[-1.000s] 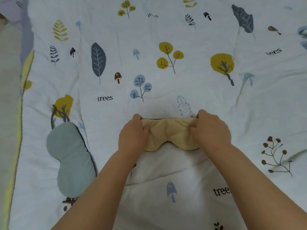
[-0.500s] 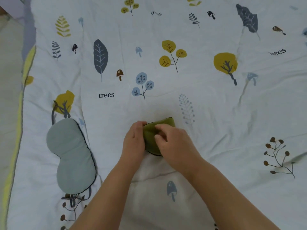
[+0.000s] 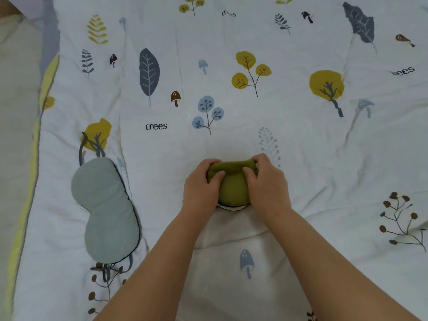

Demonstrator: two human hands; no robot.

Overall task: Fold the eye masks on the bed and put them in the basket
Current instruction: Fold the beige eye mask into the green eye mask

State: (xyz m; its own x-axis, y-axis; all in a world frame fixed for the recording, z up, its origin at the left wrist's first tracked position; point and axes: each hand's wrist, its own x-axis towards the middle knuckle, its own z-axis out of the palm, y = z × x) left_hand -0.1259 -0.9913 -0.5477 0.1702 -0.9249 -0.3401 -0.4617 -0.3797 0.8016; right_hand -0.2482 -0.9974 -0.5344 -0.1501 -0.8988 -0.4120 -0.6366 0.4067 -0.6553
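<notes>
A green eye mask [image 3: 232, 186], folded in half with its green side out, lies on the bed in front of me. My left hand [image 3: 201, 189] grips its left side and my right hand [image 3: 266, 185] grips its right side, thumbs pressed on top. A thin dark edge of the mask shows below the fold. A second eye mask [image 3: 105, 208], pale blue-grey with a dark trim, lies flat and unfolded to the left, its strap trailing past both ends. No basket is in view.
The bed is covered by a white quilt [image 3: 231, 135] printed with leaves, trees and mushrooms. Its left edge has a yellow border [image 3: 30, 181], with a beige surface [image 3: 16, 112] beyond it.
One second ago the mask lay open, beige side up, held at both ends. My right hand folded its right end over to the left, and both hands now press the folded green bundle.
</notes>
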